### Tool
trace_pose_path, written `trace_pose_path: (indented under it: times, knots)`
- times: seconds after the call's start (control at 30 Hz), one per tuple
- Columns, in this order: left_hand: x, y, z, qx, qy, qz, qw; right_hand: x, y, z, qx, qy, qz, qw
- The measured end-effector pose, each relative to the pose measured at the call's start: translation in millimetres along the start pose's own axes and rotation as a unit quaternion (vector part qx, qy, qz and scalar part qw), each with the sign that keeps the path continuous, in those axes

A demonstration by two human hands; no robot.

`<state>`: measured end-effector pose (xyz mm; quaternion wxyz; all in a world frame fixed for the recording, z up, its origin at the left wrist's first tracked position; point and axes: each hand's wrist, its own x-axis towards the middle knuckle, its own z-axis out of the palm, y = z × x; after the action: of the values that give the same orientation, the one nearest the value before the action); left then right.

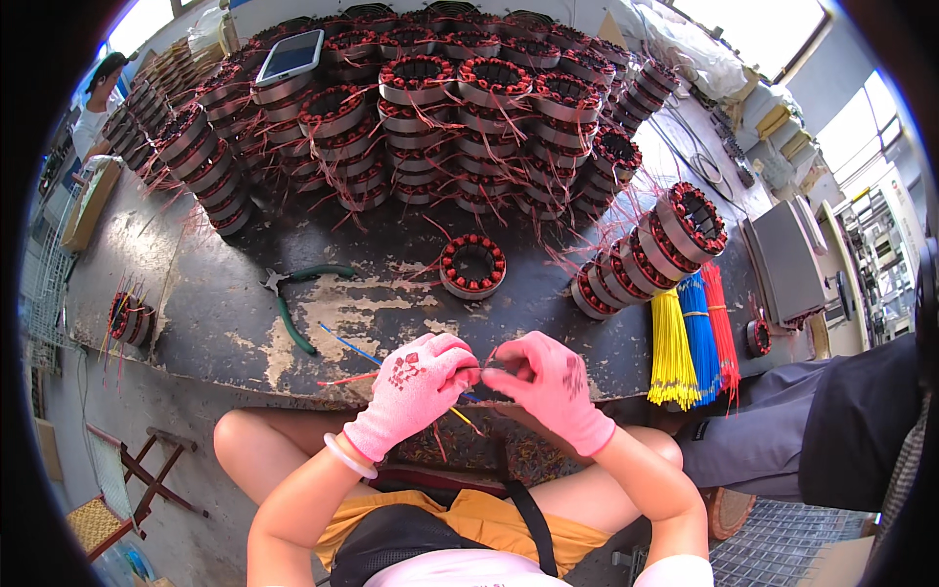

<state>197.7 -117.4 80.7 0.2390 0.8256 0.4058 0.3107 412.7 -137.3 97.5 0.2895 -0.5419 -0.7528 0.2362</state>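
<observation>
My left hand [416,383], in a pink glove, is closed on several thin wires. A blue wire [349,342] and a red wire [347,379] stick out on its left side, and a yellow wire [465,420] hangs out below. Fingertip to fingertip with it, my gloved right hand [550,383] pinches a thin wire end, partly hidden by the fingers. Beyond both hands, one wound stator ring [472,289] with red coils lies flat on the dark worn table [391,235]. Green-handled pliers [293,284] lie open to the left of it.
Stacks of stators [421,147] fill the back, with a phone [290,57] on top. A leaning stator stack [650,249] and bundles of yellow wires [675,352], blue wires [697,333] and red wires [721,323] lie right. Another person's leg [763,430] is beside me; a person [95,112] is far left.
</observation>
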Motion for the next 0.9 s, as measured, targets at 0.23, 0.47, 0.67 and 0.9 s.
trace_pose_path:
  times: [0.23, 0.47, 0.67, 0.9]
  knots:
    - [0.1, 1.1, 3.1, -0.002, 0.001, -0.002, 1.000, 5.6, 6.6, 7.7, 0.358, -0.175, 0.290, 0.870]
    - [0.4, 2.8, 0.7, 0.001, -0.005, -0.007, 1.000, 9.1, 8.8, -7.0, -0.008, -0.089, -0.082, 0.993]
    - [1.3, 2.1, 1.2, 0.002, -0.011, 0.014, 1.000, 18.1, 12.5, 3.4, 0.380, -0.223, 0.293, 0.849]
    - [0.2, 2.3, 0.8, -0.001, -0.009, 0.002, 1.000, 5.6, 4.9, 0.3, -0.163, 0.104, -0.214, 0.958]
